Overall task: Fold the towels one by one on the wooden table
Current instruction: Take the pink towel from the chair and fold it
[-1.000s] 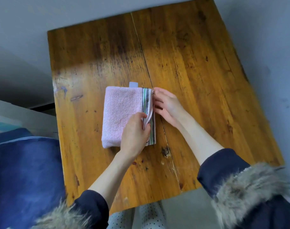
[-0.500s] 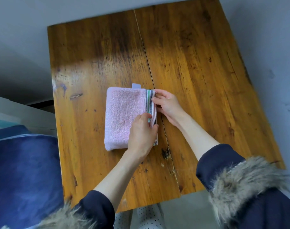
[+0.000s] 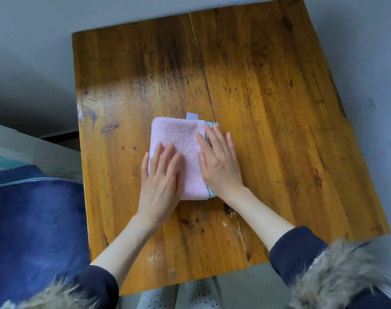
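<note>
A pink towel [image 3: 179, 134] lies folded into a small rectangle near the middle of the wooden table [image 3: 268, 108]. A striped band runs down its right edge and a small white label sticks out at its far edge. My left hand [image 3: 161, 181] lies flat, fingers straight, on the towel's near left part. My right hand [image 3: 220, 161] lies flat over the striped right edge, fingers spread, partly on the wood. Both palms press down and hide much of the towel's near half.
A dark blue cushioned seat [image 3: 34, 230] stands left of the table. A white ledge [image 3: 23, 143] sits behind it. Grey floor surrounds the table. My fur-trimmed dark sleeves [image 3: 335, 270] hang over the near edge.
Both hands pinched the striped edge before; they have let it go and now lie flat on top of the folded towel. The view has shifted slightly.
</note>
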Demonstrator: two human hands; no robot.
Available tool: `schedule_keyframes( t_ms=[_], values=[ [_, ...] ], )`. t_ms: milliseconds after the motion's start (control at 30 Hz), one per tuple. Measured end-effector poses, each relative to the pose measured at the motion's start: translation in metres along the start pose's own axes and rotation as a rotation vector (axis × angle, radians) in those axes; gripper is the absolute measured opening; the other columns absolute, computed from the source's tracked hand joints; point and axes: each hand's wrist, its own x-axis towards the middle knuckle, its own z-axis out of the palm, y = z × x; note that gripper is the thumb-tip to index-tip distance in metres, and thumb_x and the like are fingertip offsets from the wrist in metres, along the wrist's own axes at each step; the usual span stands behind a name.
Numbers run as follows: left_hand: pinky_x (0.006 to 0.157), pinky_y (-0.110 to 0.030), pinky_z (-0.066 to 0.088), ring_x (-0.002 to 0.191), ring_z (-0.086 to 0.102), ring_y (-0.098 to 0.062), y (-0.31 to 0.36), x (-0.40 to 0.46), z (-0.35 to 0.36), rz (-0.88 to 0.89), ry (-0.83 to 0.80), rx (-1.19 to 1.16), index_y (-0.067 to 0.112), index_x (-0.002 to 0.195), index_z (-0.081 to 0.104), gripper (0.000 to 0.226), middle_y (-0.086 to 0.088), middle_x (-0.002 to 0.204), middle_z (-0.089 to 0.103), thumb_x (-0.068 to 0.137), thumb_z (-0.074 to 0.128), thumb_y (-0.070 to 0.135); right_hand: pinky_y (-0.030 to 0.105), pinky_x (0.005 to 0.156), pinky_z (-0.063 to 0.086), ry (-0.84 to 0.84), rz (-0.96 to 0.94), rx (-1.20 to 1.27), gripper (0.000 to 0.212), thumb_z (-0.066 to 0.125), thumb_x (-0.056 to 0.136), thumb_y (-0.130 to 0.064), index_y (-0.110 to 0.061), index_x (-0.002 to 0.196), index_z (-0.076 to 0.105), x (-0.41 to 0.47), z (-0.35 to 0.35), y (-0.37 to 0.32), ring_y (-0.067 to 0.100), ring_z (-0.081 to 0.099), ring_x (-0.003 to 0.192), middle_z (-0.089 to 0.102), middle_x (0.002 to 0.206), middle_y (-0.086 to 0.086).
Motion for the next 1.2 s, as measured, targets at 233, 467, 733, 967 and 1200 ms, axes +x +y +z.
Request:
schedule_keyframes(
  t_ms=[233, 467, 733, 967, 1200],
  values=[
    [0.113, -0.052, 0.008, 0.143, 0.003, -0.028, -0.010, 0.010, 0.023, -0.022, -0.163, 0.104, 0.014, 0.146, 0.024, 0.059, -0.010, 0.155, 0.014, 0.094, 0.024, 0.041, 0.043, 0.116, -0.010, -0.271, 0.017, -0.232, 0.056, 0.022, 0.100, -0.040, -0.020, 0.148, 0.001, 0.001, 0.023, 0.017, 0.013, -0.012, 0.142, -0.008, 0.156, 0.000],
    [0.114, -0.050, 0.003, 0.144, 0.004, -0.030, -0.012, 0.011, 0.021, 0.001, -0.177, 0.099, 0.014, 0.147, 0.022, 0.059, -0.011, 0.156, 0.012, 0.094, 0.021, 0.041, 0.047, 0.116, -0.007, -0.272, 0.012, -0.196, 0.055, 0.024, 0.099, -0.038, -0.020, 0.148, 0.006, 0.002, 0.022, 0.016, 0.015, -0.008, 0.144, -0.001, 0.157, 0.003],
    [0.113, -0.054, 0.007, 0.144, 0.002, -0.033, -0.033, 0.053, 0.014, 0.034, -0.199, 0.128, 0.022, 0.147, 0.022, 0.058, -0.009, 0.157, 0.010, 0.094, 0.018, 0.044, 0.043, 0.117, -0.007, -0.260, 0.054, -0.182, 0.055, 0.030, 0.099, -0.032, -0.014, 0.148, 0.012, 0.012, 0.016, 0.018, 0.019, -0.003, 0.145, 0.004, 0.157, 0.007],
    [0.114, -0.050, 0.004, 0.144, -0.009, -0.029, -0.038, 0.053, 0.011, 0.048, -0.244, -0.136, 0.021, 0.148, 0.016, 0.051, -0.005, 0.158, 0.002, 0.100, 0.027, 0.032, 0.032, 0.117, 0.004, -0.182, 0.140, 0.129, 0.052, 0.044, 0.097, -0.022, -0.015, 0.146, 0.027, 0.012, 0.004, 0.013, 0.014, 0.003, 0.144, 0.010, 0.157, 0.003],
    [0.103, -0.037, 0.036, 0.118, 0.046, -0.025, -0.061, 0.033, 0.000, -0.255, -0.035, -0.469, 0.009, 0.131, 0.045, 0.036, -0.010, 0.130, 0.051, 0.097, 0.040, 0.019, 0.030, 0.085, 0.039, -0.107, 0.764, 0.397, 0.050, 0.058, 0.086, -0.044, -0.012, 0.123, 0.045, -0.005, -0.002, 0.003, 0.017, 0.048, 0.105, 0.049, 0.119, 0.004]
  ],
)
